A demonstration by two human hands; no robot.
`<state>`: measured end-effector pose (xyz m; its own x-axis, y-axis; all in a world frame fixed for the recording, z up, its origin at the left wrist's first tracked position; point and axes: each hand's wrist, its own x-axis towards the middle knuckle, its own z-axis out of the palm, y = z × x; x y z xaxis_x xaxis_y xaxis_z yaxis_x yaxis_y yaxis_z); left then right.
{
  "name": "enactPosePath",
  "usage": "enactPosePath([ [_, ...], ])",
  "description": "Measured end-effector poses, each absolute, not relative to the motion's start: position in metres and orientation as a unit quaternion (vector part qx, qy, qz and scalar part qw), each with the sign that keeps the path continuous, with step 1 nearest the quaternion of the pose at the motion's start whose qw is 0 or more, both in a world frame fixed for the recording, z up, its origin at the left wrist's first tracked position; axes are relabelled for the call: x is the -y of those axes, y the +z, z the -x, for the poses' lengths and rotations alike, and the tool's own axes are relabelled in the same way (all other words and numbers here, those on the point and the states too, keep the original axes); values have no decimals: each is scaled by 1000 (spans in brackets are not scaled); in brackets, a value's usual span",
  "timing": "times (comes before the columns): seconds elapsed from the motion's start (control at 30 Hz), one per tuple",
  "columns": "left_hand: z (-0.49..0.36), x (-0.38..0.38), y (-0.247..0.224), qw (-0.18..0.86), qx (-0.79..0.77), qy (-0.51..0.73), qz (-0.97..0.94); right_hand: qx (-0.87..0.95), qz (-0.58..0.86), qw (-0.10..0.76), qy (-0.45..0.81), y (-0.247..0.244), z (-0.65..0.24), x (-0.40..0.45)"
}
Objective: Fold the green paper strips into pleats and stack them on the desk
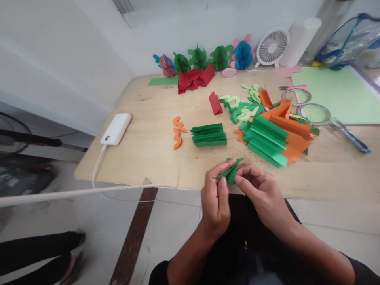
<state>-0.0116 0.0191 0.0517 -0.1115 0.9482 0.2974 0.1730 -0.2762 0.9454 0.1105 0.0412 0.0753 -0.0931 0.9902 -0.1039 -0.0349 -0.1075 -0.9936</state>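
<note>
Between my two hands, at the table's front edge, is a folded piece of green paper. My left hand is closed on its left side, thumb in front and fingers behind. My right hand pinches the paper's right side between thumb and fingertips. Just beyond lies a green accordion-folded paper stack. To its right, more green pleated paper rests on orange folded paper. Orange wavy cutouts lie to the left of the stack.
Finished paper figures stand along the wall beside a white fan. Red folded paper, green wavy cutouts, tape rolls and a cutter knife lie around. A white power bank with a cable sits left.
</note>
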Motion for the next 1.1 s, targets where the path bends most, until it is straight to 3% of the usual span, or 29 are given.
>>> enactPosePath([
  [0.1,29,-36,45,281,-562,603,-493,538,510,443,504,87,-123,-40],
  [0.23,58,-60,27,288,-602,626,-404,639,528,412,378,108,-144,-38],
  [0.4,62,-46,49,127,-586,524,-605,759,485,356,249,119,-146,-37],
  [0.5,54,-30,74,149,-444,395,-790,802,448,323,227,120,-138,-35],
  [0.63,50,-28,84,156,-372,332,-852,837,412,297,205,123,-131,-27],
  [0.93,42,-15,77,40,-363,392,-844,854,397,311,127,115,-129,-11],
  [1.1,36,-7,68,86,-390,426,-812,847,398,325,137,113,-130,-7],
])
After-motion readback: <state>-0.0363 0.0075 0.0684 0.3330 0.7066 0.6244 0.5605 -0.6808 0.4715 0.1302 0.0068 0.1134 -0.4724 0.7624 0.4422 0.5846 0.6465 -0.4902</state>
